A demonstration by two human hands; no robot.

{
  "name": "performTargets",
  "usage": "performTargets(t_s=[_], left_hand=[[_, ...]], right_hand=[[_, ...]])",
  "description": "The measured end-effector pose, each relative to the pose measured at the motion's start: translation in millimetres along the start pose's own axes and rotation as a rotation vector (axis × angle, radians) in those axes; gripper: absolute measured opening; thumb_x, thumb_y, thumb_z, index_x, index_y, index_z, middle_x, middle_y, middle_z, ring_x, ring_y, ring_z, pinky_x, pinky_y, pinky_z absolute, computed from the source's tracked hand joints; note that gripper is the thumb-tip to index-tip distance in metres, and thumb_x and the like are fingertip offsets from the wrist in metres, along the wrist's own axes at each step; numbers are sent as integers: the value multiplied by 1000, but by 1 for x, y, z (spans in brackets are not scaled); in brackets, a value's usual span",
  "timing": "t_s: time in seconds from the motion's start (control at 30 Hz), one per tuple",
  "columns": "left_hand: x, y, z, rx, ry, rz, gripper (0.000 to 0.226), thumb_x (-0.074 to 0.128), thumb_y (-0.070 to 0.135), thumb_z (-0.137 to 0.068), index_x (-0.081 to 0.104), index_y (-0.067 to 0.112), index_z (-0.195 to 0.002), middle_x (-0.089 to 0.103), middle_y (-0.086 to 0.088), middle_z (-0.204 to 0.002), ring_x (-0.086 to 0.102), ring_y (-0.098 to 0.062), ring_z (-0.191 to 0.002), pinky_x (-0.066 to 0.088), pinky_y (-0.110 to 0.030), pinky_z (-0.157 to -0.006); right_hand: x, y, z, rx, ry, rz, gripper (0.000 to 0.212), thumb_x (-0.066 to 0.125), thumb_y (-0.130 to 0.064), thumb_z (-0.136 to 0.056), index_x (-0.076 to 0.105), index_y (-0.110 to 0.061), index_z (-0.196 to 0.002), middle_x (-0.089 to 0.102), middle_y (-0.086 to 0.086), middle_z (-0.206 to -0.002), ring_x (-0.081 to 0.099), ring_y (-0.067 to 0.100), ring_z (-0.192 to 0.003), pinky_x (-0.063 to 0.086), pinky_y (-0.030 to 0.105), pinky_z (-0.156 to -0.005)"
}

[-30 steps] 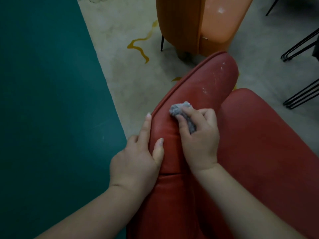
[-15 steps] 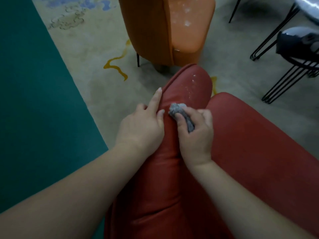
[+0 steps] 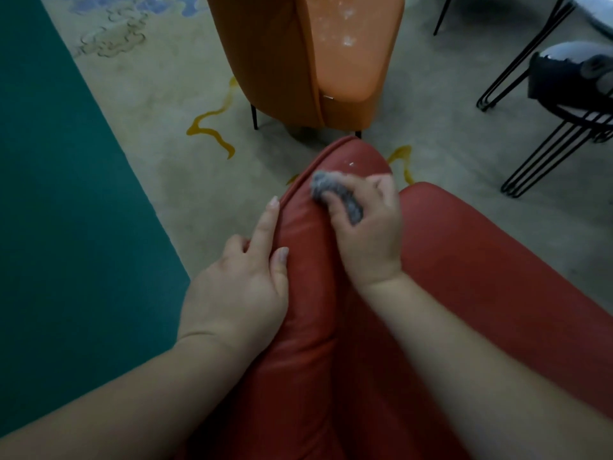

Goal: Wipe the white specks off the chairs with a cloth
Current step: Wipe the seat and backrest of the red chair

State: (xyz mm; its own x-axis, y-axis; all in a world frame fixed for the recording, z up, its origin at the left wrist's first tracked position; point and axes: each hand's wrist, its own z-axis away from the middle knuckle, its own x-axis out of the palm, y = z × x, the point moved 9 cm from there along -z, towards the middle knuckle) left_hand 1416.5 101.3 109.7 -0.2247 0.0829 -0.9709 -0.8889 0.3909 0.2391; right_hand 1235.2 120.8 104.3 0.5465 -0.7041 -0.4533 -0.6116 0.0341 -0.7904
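Observation:
A red chair [image 3: 481, 260] fills the lower half of the head view, its padded armrest running up the middle. My right hand [image 3: 368, 230] grips a bunched grey cloth [image 3: 335, 197] and presses it on the armrest near its far end. A white speck [image 3: 351, 164] shows just beyond the cloth. My left hand [image 3: 242, 287] rests on the armrest's left edge, forefinger straight along the seam and thumb on top. Beyond stands an orange chair [image 3: 282, 61] with white specks on its seat.
A green carpet area [image 3: 66, 210] lies to the left, beside a beige patterned floor [image 3: 166, 134]. Black wire-legged furniture [image 3: 547, 141] stands at the right, with a dark object on a round top. The orange chair sits close to the red armrest's tip.
My right hand has slid the cloth farther along the armrest towards its tip, over the speckled patch. The left hand has shifted slightly along the edge.

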Motion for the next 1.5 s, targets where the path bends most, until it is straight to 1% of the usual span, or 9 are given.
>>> performTargets(t_s=[0.17,0.4,0.6,0.8,0.87,1.07,1.17,1.37,1.5], left_hand=[[0,0,1,-3,-9,-12,59,12,56,-91,-8,50,-146,51,-1,-112,59,-30,-78,32,-32,-61],[0,-3,-4,-13,-30,-4,60,12,57,-89,-7,51,-146,52,-3,-113,60,-33,-80,40,-36,-62],[-3,3,0,-20,-42,-2,63,3,60,-86,-7,50,-147,51,0,-107,54,-26,-66,32,-31,-57],[0,6,2,-10,-52,-32,62,5,59,-86,-8,50,-146,51,0,-110,61,-30,-73,32,-32,-57],[-1,7,3,-13,-53,-29,62,7,58,-87,-5,49,-147,52,0,-107,59,-29,-70,32,-31,-56],[0,4,3,-20,-43,9,61,2,59,-86,-12,50,-145,48,4,-105,31,-11,-60,29,-30,-56],[-1,4,3,-19,-52,8,60,3,59,-87,-13,50,-145,49,3,-106,35,-14,-59,29,-30,-56],[0,6,4,-9,-51,-18,63,3,59,-85,-9,51,-146,51,1,-113,62,-30,-78,34,-32,-60],[-1,7,3,-26,-70,-34,63,7,57,-87,-3,47,-148,52,1,-108,60,-27,-71,32,-31,-58]], right_hand=[[0,34,-26,320,154,-40,25,65,-28,-89,68,-20,-112,48,0,-100,45,-3,-77,30,-4,-75],[15,-7,-22,2,-22,33,24,67,-31,-85,72,-20,-105,46,1,-89,52,13,-79,44,21,-71],[5,43,-49,355,150,-2,24,62,-34,-91,69,-23,-111,50,0,-100,45,2,-77,31,-3,-68],[11,-27,-2,-91,-19,20,25,66,-33,-85,73,-21,-105,50,1,-85,52,10,-75,44,19,-66],[10,-12,-26,-111,-34,68,24,65,-32,-86,73,-20,-106,50,5,-84,52,17,-76,44,25,-67],[-4,86,-70,438,176,43,27,60,-37,-91,68,-24,-113,60,4,-106,56,10,-88,34,8,-73],[0,57,-51,341,146,20,25,62,-33,-90,69,-22,-111,54,5,-100,46,2,-73,31,-1,-68],[3,-24,22,-104,-7,-32,26,65,-29,-88,72,-17,-109,48,2,-87,49,7,-76,44,16,-70],[-1,19,-30,57,70,-18,21,66,-27,-87,72,-19,-105,47,2,-86,43,3,-71,37,7,-70]])
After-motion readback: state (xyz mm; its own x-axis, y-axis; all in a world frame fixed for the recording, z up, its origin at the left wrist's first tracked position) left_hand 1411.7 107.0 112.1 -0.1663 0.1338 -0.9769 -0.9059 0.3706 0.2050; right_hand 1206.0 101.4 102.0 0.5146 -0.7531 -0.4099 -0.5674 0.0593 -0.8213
